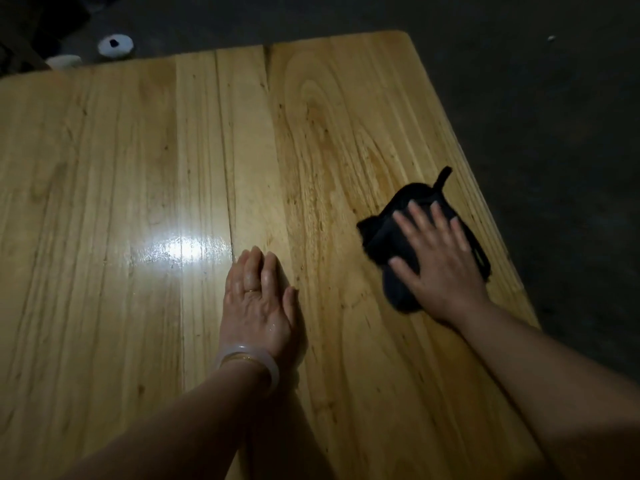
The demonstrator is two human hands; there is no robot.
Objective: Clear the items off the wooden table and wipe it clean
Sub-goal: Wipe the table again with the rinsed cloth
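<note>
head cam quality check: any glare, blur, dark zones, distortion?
Head view: strong glare patch on the wooden table just left of the left hand; right hand and black cloth slightly motion-blurred; floor beyond the table nearly black; wide-angle bowing of the table edges.

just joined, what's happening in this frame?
A person is wiping the wooden table. The right hand presses flat, fingers spread, on a black cloth near the table's right edge. The left hand rests flat on the bare wood near the middle, fingers together, holding nothing. No other items show on the visible tabletop; a few pale objects sit on the dark floor beyond its far edge.
</note>
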